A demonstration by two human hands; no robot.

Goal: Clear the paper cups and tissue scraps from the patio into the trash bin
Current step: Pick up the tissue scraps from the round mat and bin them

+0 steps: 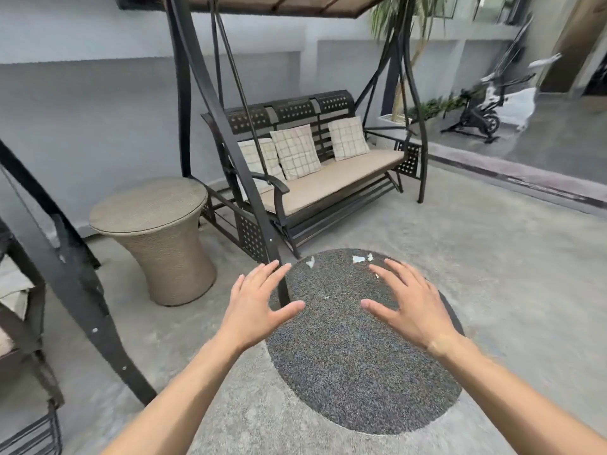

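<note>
White tissue scraps lie on a round dark grey rug (354, 356): one scrap (310, 261) near its far left edge, another scrap (360, 258) near its far edge, and a tiny scrap (326, 297) in the middle. My left hand (259, 307) and my right hand (407, 307) are both stretched out above the rug, palms down, fingers spread, holding nothing. The scraps lie beyond and between my fingertips. No paper cup and no trash bin is in view.
A black metal swing bench (328, 182) with a beige seat cushion and three checked pillows stands behind the rug; one frame leg comes down by my left hand. A woven beige side table (157, 231) stands to the left. An exercise bike (476, 116) stands far right.
</note>
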